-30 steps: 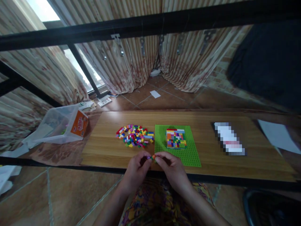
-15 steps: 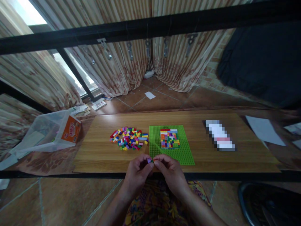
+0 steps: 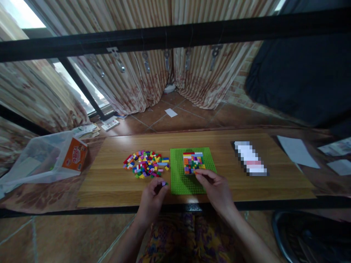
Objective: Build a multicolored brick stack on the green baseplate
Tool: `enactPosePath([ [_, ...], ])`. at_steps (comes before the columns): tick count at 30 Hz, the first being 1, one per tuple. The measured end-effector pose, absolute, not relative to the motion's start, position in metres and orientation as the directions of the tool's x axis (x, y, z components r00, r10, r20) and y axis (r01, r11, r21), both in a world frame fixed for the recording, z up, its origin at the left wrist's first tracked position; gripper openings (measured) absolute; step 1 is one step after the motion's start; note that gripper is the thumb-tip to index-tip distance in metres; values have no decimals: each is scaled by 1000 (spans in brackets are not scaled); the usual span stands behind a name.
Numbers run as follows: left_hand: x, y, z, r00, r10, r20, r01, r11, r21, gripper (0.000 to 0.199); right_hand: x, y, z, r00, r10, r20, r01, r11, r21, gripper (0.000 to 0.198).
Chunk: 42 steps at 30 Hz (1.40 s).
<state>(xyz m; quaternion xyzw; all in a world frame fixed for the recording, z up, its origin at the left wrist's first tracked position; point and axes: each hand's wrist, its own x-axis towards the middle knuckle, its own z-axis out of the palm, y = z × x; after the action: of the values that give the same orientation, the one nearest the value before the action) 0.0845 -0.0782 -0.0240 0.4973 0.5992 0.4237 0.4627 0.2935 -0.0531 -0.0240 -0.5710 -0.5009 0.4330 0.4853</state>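
My left hand [image 3: 154,193] is closed on a small purple brick [image 3: 163,183] over the near part of the table; a bit of green shows beside that brick. At the front edge of the multicoloured brick build [image 3: 193,163], my right hand [image 3: 215,184] pinches a small orange-red brick [image 3: 196,172] between thumb and fingertips. Whether this brick touches the build cannot be made out. The build rests on a green studded baseplate [image 3: 181,186]. Left of the baseplate lies a loose pile of coloured bricks [image 3: 146,164].
A phone with a blurred screen [image 3: 250,159] lies on the wooden table [image 3: 109,190] at the right. Beyond the left end stands a clear plastic bin [image 3: 46,160] with an orange label. White paper [image 3: 297,151] lies past the right end. A black bar [image 3: 137,36] crosses above.
My hands, together before, are now apart. The right one has moved forward over the baseplate to the build with its brick; the left has shifted slightly left, keeping the purple brick. The camera view shifted slightly.
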Motion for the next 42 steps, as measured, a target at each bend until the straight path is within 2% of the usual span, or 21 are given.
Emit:
enactPosePath([
  [4, 72, -73, -41, -91, 994, -60, 358, 89, 930, 12, 307, -27, -23, 102, 971, 217, 448, 150, -881, 23],
  [7, 69, -71, -49, -67, 997, -28, 423, 54, 904, 12, 306, -10, -22, 59, 947, 316, 606, 218, -765, 24],
  [11, 68, -72, -52, -32, 999, -15, 466, 29, 884, 12, 300, 5, -24, -5, 938, 347, 753, 232, -616, 27],
  [15, 68, -74, -52, -34, 999, -16, 476, 30, 879, 11, 296, 9, -29, -28, 940, 341, 816, 218, -535, 25],
  [18, 69, -74, -51, -42, 999, -8, 487, 28, 873, 10, 295, 11, -32, -35, 941, 336, 816, 220, -534, 23],
  [27, 69, -75, -52, -52, 999, 5, 508, 22, 861, 10, 294, 12, -36, 74, 943, 326, 754, 161, -637, 19],
  [37, 72, -75, -53, -53, 999, 3, 471, 22, 882, 8, 301, 6, -35, 126, 940, 318, 693, 146, -706, 25],
  [42, 71, -76, -53, -55, 998, 20, 496, 10, 868, 8, 307, 10, -37, 196, 912, 361, 729, 111, -676, 32],
])
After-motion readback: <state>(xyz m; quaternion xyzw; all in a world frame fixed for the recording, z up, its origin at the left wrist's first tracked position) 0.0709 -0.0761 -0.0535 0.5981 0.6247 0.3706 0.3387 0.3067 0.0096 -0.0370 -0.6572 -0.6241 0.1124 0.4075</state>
